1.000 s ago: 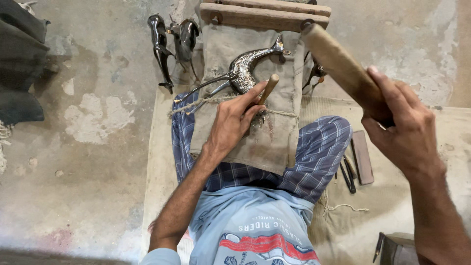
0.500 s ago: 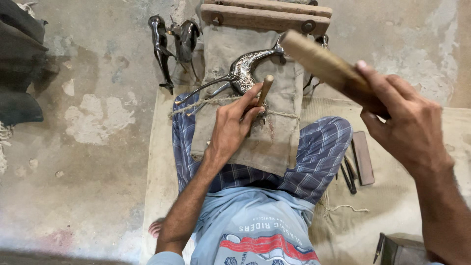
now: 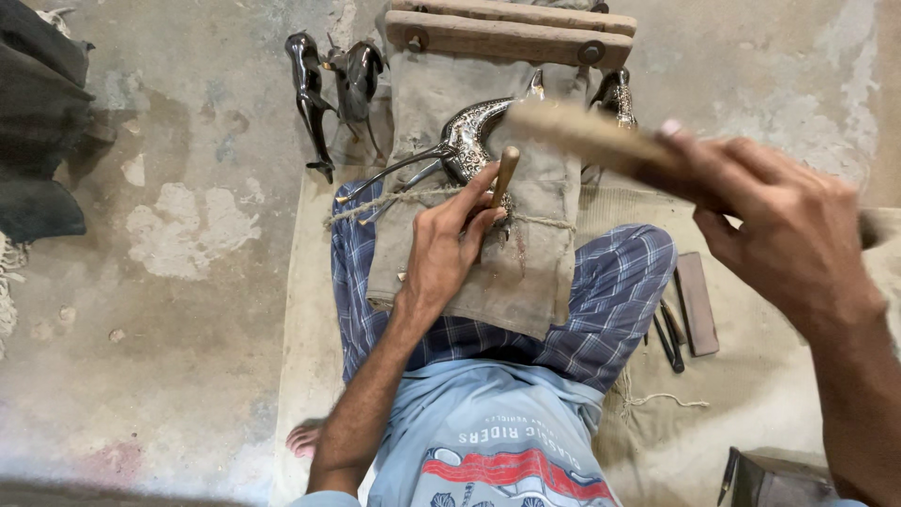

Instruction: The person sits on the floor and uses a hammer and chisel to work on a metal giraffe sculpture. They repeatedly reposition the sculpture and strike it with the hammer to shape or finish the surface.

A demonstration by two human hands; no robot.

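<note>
My left hand grips a short wooden-handled chisel, its tip set against a silvery engraved metal animal figure. The figure lies on a grey cloth pad over my lap and is tied down with a rope. My right hand holds a wooden mallet, blurred by motion, raised just above and to the right of the chisel's top.
Two dark metal animal figures stand on the concrete floor at the upper left. A wooden block frame sits beyond the cloth. A flat stone and thin tools lie on the mat at the right. Dark fabric lies far left.
My right hand has swung the mallet down and leftward toward the chisel's top. My left hand and the chisel have stayed on the metal figure.
</note>
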